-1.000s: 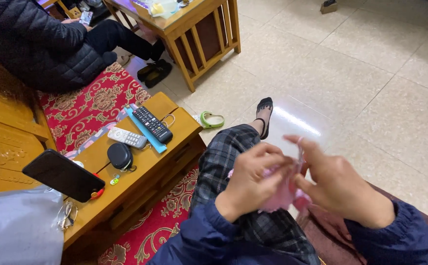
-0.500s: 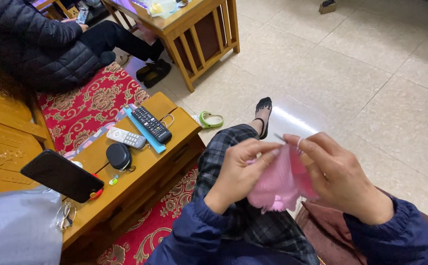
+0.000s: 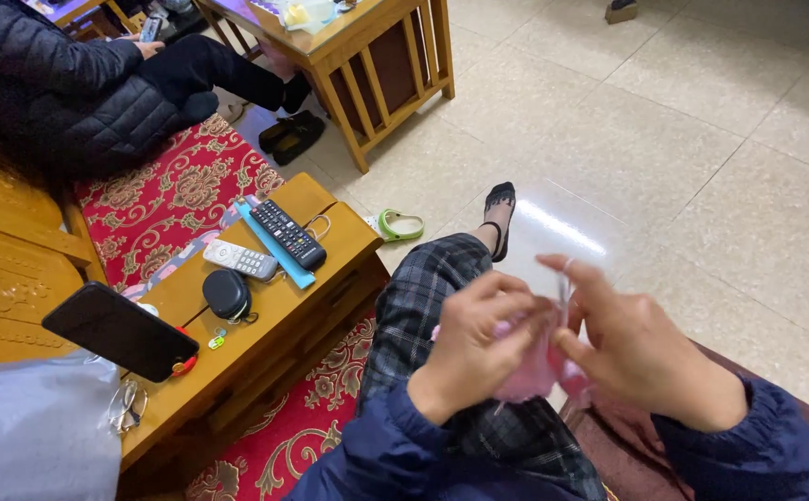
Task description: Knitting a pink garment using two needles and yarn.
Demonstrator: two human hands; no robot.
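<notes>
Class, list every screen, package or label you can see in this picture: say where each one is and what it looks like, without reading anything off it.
Phone: left end of the wooden side table, a flat black rectangle, screen dark.
Second phone: top left, in the seated person's hand; too small to describe.
Plastic package: on the far wooden table, clear with yellow contents.
No labels or signs can be made out.

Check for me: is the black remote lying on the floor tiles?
No, the black remote lies on the wooden side table, beside a white remote.
</notes>
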